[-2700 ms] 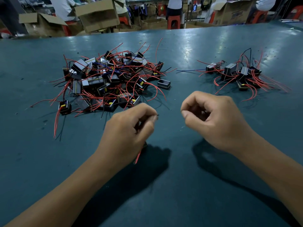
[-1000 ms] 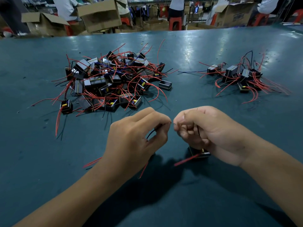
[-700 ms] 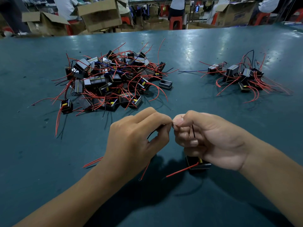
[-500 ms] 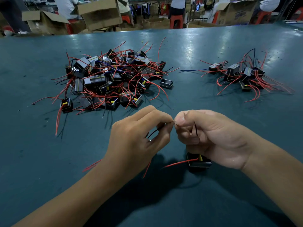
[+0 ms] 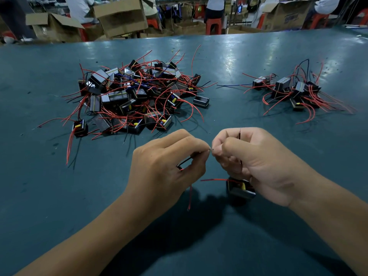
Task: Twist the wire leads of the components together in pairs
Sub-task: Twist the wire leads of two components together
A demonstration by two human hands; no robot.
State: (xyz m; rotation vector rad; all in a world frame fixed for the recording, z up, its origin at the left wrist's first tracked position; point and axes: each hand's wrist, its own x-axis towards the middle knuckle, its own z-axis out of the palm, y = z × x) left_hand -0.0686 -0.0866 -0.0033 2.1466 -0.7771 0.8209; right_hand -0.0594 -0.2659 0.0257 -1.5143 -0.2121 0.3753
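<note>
My left hand (image 5: 167, 168) and my right hand (image 5: 253, 162) meet fingertip to fingertip above the green table (image 5: 49, 196). Each pinches the bare end of a thin wire lead (image 5: 210, 150) between thumb and forefinger. A black lead (image 5: 186, 161) and a red lead (image 5: 190, 198) run down from my left hand. Below my right hand hangs a small black component (image 5: 240, 190) with a yellow mark and a red lead sticking out to the left. A large pile of the same components (image 5: 131, 96) lies at the back left, a smaller group (image 5: 294, 92) at the back right.
A single black component (image 5: 201, 101) lies apart beside the big pile. Past the table's far edge stand cardboard boxes (image 5: 119, 15), red stools (image 5: 213, 24) and several seated people.
My hands came together from apart and now hold the wire ends tip to tip. The component under my right hand swung slightly and its red lead lifted to level.
</note>
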